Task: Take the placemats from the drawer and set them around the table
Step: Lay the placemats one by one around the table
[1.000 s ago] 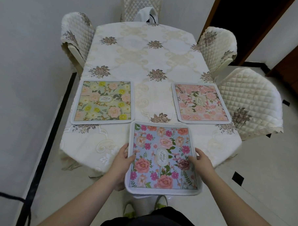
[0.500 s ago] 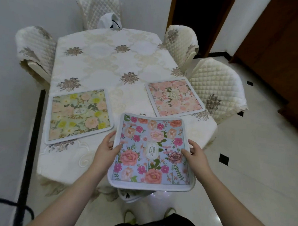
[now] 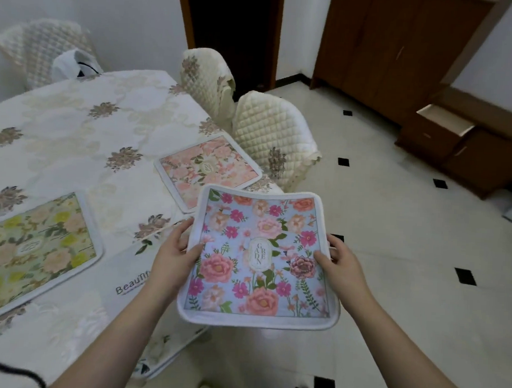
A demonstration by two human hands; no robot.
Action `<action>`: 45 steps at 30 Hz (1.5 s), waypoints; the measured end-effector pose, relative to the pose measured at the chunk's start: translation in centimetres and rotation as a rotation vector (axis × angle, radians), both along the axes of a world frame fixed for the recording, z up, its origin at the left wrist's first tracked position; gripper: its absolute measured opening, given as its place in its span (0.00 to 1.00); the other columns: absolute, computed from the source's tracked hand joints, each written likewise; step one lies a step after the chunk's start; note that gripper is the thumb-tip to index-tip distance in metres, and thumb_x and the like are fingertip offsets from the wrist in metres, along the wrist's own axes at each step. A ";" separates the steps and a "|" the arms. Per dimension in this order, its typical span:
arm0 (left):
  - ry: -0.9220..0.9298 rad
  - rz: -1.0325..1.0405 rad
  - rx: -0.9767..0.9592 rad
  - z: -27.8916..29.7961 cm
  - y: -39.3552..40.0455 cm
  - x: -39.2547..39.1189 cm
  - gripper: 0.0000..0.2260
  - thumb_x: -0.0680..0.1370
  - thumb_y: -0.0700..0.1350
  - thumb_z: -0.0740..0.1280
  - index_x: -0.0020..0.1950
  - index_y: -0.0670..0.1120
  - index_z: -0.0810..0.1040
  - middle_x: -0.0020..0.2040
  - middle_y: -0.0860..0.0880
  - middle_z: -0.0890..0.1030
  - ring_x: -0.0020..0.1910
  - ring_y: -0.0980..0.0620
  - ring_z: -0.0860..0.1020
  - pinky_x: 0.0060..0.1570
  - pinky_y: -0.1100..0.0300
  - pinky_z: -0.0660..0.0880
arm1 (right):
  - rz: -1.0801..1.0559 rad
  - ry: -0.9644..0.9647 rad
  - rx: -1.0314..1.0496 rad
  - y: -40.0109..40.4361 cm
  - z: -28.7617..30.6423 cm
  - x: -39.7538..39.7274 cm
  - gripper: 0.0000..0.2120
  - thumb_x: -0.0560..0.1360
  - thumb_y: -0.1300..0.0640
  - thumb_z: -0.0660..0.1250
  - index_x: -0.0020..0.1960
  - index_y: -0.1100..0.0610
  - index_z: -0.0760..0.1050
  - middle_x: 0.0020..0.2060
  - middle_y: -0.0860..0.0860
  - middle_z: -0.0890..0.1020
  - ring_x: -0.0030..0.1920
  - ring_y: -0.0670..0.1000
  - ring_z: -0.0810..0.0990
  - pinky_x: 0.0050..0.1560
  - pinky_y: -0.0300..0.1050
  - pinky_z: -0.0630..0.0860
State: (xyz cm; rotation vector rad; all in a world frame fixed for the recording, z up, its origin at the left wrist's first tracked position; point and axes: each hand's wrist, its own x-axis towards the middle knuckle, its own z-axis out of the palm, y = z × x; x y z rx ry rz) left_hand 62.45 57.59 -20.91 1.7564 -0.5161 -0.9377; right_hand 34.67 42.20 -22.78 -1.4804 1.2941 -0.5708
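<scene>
Both hands, left hand [image 3: 174, 256] and right hand [image 3: 341, 263], pinch opposite edges of the blue placemat [image 3: 260, 260], which I'm holding flat above the table [image 3: 75, 133] corner, presumably so it stays unfolded for placing.

table [image 3: 75, 133] fills the left half of the frame. two placemats lie on it: one [image 3: 32, 251] at lower left, one [image 3: 207, 171] near its right edge at frame centre. a third placemat [image 3: 259, 258] is held at lower centre, off the table's right edge, between left hand [image 3: 173, 253] and right hand [image 3: 344, 263]. two chairs [image 3: 269, 135] stand right of the table, upper centre. an open drawer [image 3: 444, 123] sits at the right edge.
</scene>
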 end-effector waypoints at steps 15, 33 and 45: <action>0.115 -0.255 -0.038 4.0 -15.8 -19.8 0.22 0.77 0.43 0.71 0.69 0.57 0.71 0.50 0.46 0.86 0.42 0.41 0.86 0.37 0.48 0.83 | -0.336 -0.167 0.046 -7.3 2.8 -23.1 0.17 0.78 0.59 0.67 0.66 0.49 0.73 0.45 0.50 0.87 0.41 0.54 0.87 0.45 0.58 0.83; 0.162 -0.382 -0.040 3.0 -36.0 -19.3 0.23 0.79 0.38 0.69 0.71 0.56 0.70 0.48 0.43 0.86 0.42 0.38 0.85 0.37 0.45 0.83 | -0.426 -0.193 0.059 -23.6 4.3 -23.5 0.18 0.79 0.62 0.66 0.67 0.51 0.72 0.43 0.52 0.87 0.41 0.57 0.87 0.44 0.60 0.83; 0.188 -0.416 -0.048 3.1 -50.6 -18.7 0.24 0.78 0.37 0.68 0.71 0.56 0.70 0.50 0.43 0.86 0.44 0.37 0.85 0.40 0.42 0.83 | -0.460 -0.192 0.057 -37.4 5.1 -22.7 0.16 0.80 0.60 0.65 0.66 0.49 0.73 0.43 0.50 0.87 0.40 0.56 0.87 0.42 0.56 0.83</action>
